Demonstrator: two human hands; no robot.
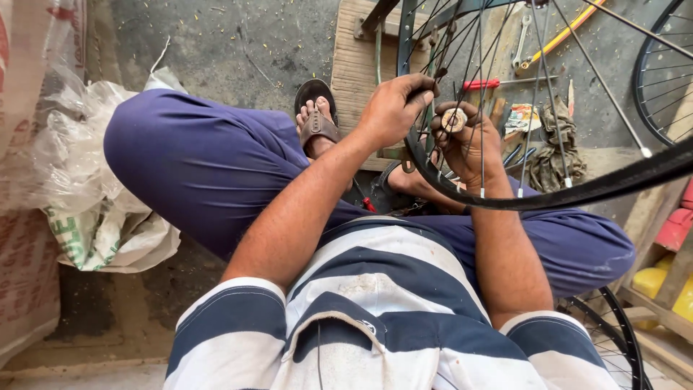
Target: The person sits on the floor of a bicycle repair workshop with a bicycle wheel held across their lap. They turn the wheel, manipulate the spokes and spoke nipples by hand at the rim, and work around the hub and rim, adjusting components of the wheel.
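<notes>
A bicycle wheel (577,193) with a black rim and thin metal spokes stands in front of me, over my lap. My left hand (395,108) rests against the rim and pinches a spoke near its end. Behind the spokes, my right hand (465,141) holds a small round metal spoke tool (454,119) between thumb and fingers. I sit with legs crossed in dark blue trousers, one sandalled foot (316,119) showing beyond my left arm.
A wooden board (357,65) lies ahead with a red-handled screwdriver (482,84), a spanner (521,40), a dirty rag (552,137) and a yellow hose (570,29). More wheels stand at the right (660,72) and lower right (613,339). Plastic sacks (79,180) lie on the left.
</notes>
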